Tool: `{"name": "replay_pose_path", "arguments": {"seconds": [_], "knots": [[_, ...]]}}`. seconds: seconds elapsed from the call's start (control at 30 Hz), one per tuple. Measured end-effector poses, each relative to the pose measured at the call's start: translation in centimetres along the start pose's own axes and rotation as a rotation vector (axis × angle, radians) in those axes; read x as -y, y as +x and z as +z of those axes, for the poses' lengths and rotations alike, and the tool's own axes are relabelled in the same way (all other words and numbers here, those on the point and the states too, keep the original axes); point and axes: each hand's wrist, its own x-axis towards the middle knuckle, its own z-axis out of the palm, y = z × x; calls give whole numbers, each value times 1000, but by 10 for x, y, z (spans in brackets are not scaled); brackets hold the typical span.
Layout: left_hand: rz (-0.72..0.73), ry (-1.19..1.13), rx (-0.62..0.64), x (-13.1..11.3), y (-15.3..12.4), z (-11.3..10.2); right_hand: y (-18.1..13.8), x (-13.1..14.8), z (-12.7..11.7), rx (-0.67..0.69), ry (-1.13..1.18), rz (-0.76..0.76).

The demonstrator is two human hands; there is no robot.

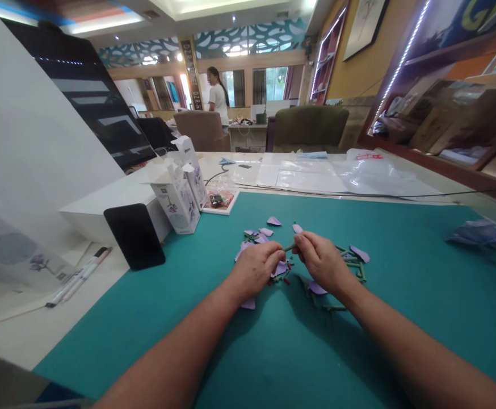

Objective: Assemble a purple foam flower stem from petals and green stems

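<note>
Between my two hands runs a thin green stem piece [289,247], held just above the mat. My left hand [256,266] pinches its left end, and the fingers of my right hand [319,257] are closed on its right end. Beneath and around the left hand lie purple petal pieces [274,221] and small red and green bits [286,280]. Near the right hand are more green stem pieces [362,271] and another purple petal [360,253]. The hands cover part of these loose pieces.
A teal mat [248,352] covers the table. At the left stand a black tablet [134,236], printed white boxes [175,199] and pens [80,275]. A wrapped purple bunch [484,233] lies at the right. Plastic bags [371,173] lie behind; a person [218,97] stands farther off.
</note>
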Motion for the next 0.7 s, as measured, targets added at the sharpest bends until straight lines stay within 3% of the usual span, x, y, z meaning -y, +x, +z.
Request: {"name": "replay_pose_path", "arguments": {"seconds": [0.2, 0.53, 0.7], "knots": [[-5, -21, -5, -1, 0, 1, -1, 0, 3, 14, 26, 31], [-15, -120, 17, 1, 1, 3, 3, -4, -8, 69, -40, -42], [9, -50, -9, -1, 0, 4, 0, -4, 0, 94, -45, -53]]}}
